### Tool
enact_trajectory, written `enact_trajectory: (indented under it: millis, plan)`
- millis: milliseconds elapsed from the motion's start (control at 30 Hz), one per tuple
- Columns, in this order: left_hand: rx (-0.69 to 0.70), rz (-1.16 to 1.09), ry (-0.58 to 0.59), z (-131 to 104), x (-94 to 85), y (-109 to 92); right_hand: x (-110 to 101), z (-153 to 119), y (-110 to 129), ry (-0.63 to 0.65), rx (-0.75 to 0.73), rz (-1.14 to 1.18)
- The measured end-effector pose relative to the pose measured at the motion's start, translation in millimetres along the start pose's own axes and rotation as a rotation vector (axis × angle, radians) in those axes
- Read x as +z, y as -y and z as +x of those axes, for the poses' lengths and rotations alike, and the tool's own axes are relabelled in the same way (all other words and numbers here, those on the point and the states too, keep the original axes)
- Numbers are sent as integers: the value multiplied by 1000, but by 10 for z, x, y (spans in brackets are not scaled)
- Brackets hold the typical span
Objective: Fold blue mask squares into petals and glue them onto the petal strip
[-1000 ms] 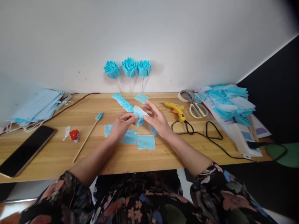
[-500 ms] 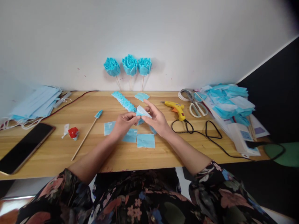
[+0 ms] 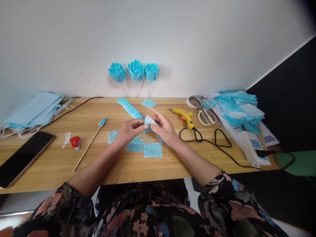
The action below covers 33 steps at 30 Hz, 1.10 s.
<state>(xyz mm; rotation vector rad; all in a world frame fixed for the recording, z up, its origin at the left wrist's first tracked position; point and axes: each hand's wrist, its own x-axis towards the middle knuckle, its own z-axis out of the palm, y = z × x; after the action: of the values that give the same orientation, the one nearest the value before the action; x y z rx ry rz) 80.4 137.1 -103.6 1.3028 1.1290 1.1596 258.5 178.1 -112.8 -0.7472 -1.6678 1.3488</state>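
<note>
Blue-and-white material [image 3: 149, 121] is pinched between our left hand [image 3: 130, 131] and right hand [image 3: 165, 129]. Our yellow glue gun [image 3: 184, 115] lies to the right.

Legible text: none | glue gun [image 3: 186, 115] label: apparently printed, too small

Head-worn view from above, facing forward; looks down at the nearby desk [image 3: 128, 164].

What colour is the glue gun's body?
Yellow; the glue gun shows best in the head view.
</note>
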Motion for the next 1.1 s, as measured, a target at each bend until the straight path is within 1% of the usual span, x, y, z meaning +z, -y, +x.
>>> enact_trajectory:
  millis: [133,367,567,733,933,1100]
  plan:
    - [33,-74,-33,11,2,11,10,-14,-18,21,-20,-42]
    - [-3,-168,-42,0,19,-5,26,-45,29,46,-47,-119]
    - [-3,-283,-40,15,-13,47,29,-43,75,56,-48,-132]
    - [-3,-267,-57,9,-17,22,23,-40,71,50,-50,-129]
    - [1,-174,6,-15,9,-28,41,-50,74,59,-56,-146]
    - [-9,-244,-11,-25,4,12,50,-57,96,67,-53,-187]
